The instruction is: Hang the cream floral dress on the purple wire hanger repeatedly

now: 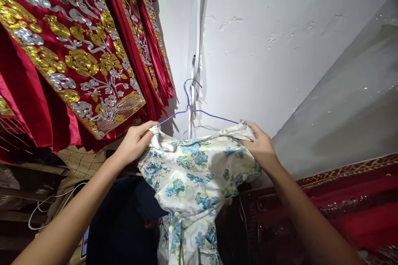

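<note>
A white garment with blue and yellow flowers (191, 178) hangs on a purple wire hanger (199, 112), whose hook sits on a white cord (195, 54) against the wall. My left hand (135, 140) pinches the garment's left shoulder where it meets the hanger. My right hand (261, 145) grips the right shoulder of the garment, fingers closed over the cloth and the hanger end.
Red garments with gold and silver embroidery (77, 49) hang at the upper left, close to my left hand. A white wall (264, 49) is behind. Red patterned cloth (351, 207) lies at the right. Dark fabric (124, 223) and white cables (46, 207) sit below left.
</note>
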Available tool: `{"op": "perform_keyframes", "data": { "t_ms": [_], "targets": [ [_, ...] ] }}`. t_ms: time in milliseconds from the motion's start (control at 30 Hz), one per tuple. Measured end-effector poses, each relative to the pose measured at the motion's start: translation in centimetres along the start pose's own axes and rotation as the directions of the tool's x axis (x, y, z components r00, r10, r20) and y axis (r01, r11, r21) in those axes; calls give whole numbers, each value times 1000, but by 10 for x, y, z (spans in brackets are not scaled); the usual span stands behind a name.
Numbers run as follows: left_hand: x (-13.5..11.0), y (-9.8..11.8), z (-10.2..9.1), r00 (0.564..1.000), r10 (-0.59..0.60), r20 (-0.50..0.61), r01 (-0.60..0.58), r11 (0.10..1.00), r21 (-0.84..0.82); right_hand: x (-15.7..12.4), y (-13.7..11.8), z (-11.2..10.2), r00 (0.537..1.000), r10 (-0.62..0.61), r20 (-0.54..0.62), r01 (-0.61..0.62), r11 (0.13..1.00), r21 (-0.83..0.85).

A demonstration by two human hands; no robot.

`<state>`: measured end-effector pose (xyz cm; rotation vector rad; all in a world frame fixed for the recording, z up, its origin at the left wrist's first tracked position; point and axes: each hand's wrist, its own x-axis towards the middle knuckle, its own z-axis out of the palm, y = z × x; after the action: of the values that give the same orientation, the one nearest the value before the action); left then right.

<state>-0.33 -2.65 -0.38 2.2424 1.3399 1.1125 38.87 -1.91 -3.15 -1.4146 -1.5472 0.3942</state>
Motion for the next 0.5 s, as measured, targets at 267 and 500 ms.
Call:
{"op": "perform_keyframes", "data": {
  "t_ms": [267,500],
  "targets": [
    [5,-3,10,989,-146,21,144,925,-353,8,29,2,999,-4,-46,-2,993,-121],
    [13,-9,-21,992,-113,53,122,965,-231,24,2,-19,937,109,332,-145,986,85]
  ]
}}
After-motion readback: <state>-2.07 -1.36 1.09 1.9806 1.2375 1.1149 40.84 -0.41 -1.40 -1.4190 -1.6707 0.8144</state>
